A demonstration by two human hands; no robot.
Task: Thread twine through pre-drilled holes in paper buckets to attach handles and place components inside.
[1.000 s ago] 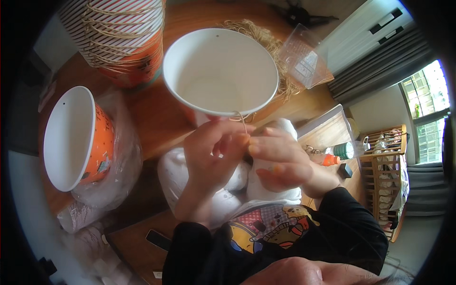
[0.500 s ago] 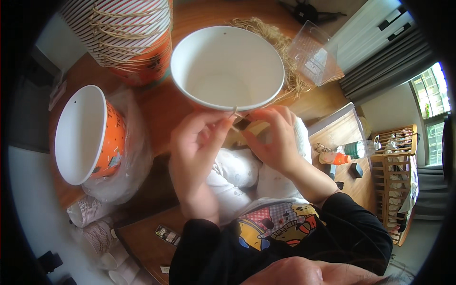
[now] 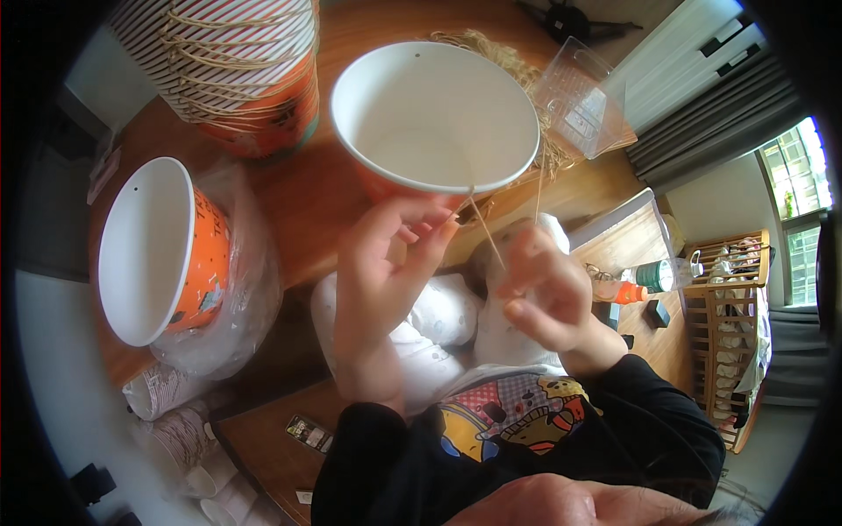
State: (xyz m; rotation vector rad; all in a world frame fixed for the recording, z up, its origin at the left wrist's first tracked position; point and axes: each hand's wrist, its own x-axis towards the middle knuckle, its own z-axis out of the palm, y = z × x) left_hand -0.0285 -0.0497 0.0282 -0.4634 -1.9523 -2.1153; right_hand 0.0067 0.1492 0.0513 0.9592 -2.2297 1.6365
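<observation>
Bucket (image 3: 431,118) stands mouth up on the wooden counter (image 3: 289,206), its near rim close to the counter's edge; a stretch of wood shows between it and the orange bucket (image 3: 145,254) at left. The left hand (image 3: 381,267) pinches string (image 3: 488,231) just beside that rim; string also runs to the right hand (image 3: 554,285), its fingers curled, whether pinching I cannot tell. A bucket stack (image 3: 250,66) stands behind; a curtain (image 3: 702,127) and window (image 3: 794,171) lie right
</observation>
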